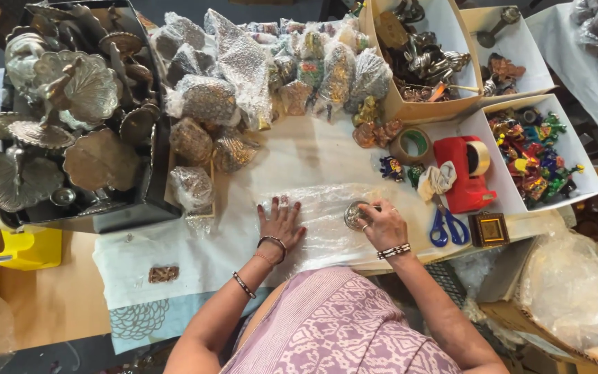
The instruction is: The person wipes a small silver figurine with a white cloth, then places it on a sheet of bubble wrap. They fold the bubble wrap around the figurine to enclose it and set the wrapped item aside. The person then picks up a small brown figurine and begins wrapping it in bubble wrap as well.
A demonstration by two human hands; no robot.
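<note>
The right hand (384,225) has its fingers curled over a small round silvery metal dish (354,215), gripping it at its right rim, so the dish lies just to the left of that hand's fingertips and rests on the clear crinkled plastic wrapping sheet (327,208). The left hand (280,223) lies flat and spread, palm down, pressing the same sheet, holding nothing; it sits well to the left of the dish, so the right hand is plainly the nearer one. The sheet runs with its long axis along the near edge of the desk (57,298), stretched between the two hands over a white cloth (174,242). Just right of the right hand lie blue-handled scissors (448,227), beyond them a red tape dispenser (464,173).
</note>
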